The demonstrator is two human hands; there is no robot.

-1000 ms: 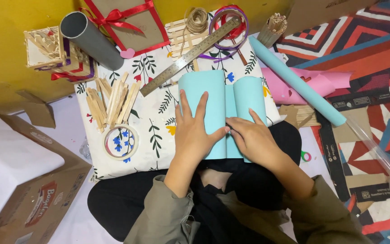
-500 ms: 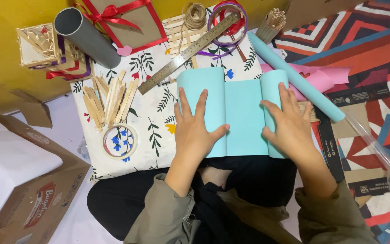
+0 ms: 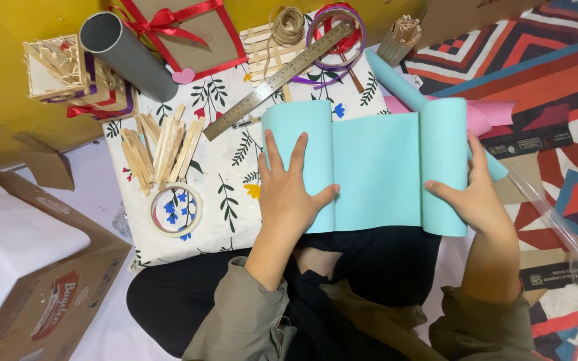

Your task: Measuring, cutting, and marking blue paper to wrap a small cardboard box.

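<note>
Turquoise paper, a smooth sheet curling at both ends, lies spread across your lap and the lower edge of the white floral-print cloth. A second ago your two hands sat close together near its middle and the right curl was rolled well in; now your right hand has slid outward, and the sheet lies open far wider. Your left hand is pressed flat, fingers spread and open, pinning the sheet beside its left curl. Your right hand's fingers close loosely around the right-hand roll, thumb on the flat part.

Behind that roll lie a long rolled tube of the same turquoise paper and some pink paper. Above the sheet, a steel ruler lies slantwise, with a ball of twine and loops of purple and red ribbon beyond. To your left lie a heap of wooden craft sticks, a roll of clear tape, a grey plastic pipe and a red-ribboned brown card box. A cardboard box stands at your far left.
</note>
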